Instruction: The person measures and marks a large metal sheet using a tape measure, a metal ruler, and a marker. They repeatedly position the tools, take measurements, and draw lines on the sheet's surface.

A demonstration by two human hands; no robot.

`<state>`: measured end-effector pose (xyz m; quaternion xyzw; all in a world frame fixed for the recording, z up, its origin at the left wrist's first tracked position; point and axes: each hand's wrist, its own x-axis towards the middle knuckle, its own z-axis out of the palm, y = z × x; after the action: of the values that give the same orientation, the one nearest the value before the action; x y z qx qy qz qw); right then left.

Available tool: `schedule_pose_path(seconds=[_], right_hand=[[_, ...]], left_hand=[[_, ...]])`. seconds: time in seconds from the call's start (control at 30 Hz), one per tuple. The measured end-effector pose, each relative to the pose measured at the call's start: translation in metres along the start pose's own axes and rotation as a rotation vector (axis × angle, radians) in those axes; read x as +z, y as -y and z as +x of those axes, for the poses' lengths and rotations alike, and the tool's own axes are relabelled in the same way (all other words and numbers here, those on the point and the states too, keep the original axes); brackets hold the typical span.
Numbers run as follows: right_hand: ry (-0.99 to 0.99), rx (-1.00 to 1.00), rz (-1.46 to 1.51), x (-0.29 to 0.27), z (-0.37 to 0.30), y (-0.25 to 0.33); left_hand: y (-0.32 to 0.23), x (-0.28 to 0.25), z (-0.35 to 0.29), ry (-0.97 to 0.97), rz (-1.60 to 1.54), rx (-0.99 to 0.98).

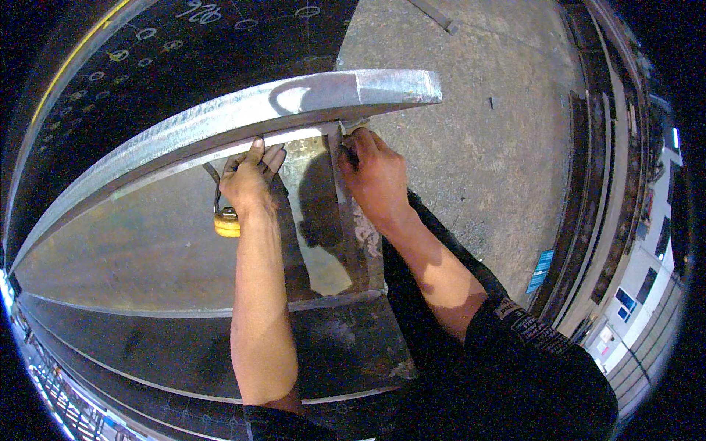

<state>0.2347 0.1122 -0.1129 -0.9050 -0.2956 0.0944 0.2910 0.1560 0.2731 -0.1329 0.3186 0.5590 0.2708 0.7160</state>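
Note:
A large steel beam [184,250] lies below me, its thick bright flange edge [316,92] curving across the upper part of the view. Along the inside of that flange runs a thin pale metal measuring strip [180,163]. My left hand [252,176] has its thumb on the strip, with the other fingers partly stretched beneath it. Beside this wrist hangs a yellow, rounded tool [226,223] on a dark bent band; it looks like a tape measure. At the beam's end, my right hand [373,169] is closed with curled fingers near the strip's end; what they pinch is hidden.
Dark steel plate [243,44] with chalk circles and marks rises at upper left. Rough grey floor [485,176] stretches to the right, with a metal bar [441,20] on it. Long dark rails [599,184] and a blue sign [540,270] stand farther right.

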Motion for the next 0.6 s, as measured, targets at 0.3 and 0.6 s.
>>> schedule_pose_path(seconds=[0.3, 0.6], right_hand=[[-0.027, 0.027, 0.031, -0.0049, 0.0023, 0.0049], [0.045, -0.026, 0.022, -0.0060, -0.0047, 0.0012]], left_hand=[[0.0006, -0.0001, 0.0001, -0.001, -0.012, -0.003], [-0.0009, 0.0018, -0.0021, 0.014, -0.015, 0.003]])
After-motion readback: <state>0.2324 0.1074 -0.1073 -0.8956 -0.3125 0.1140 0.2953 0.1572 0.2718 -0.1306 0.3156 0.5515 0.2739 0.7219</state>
